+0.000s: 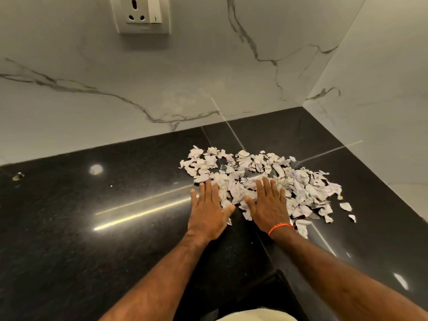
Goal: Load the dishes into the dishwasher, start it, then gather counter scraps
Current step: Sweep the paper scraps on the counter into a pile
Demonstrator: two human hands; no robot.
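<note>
A spread of torn, crumpled white paper scraps (298,181) lies on the black granite counter (92,228), toward the right corner. My left hand (208,212) lies flat, palm down, fingers together, at the pile's left edge with its fingertips on the nearest scraps. My right hand (269,205), with an orange thread on the wrist, rests flat on top of scraps near the pile's middle. Neither hand grips anything. A few loose pieces (346,207) sit apart at the right.
White marble-look walls (162,77) meet in a corner behind and to the right of the pile. A socket with a switch (141,12) is on the back wall. The counter's front edge runs below my arms.
</note>
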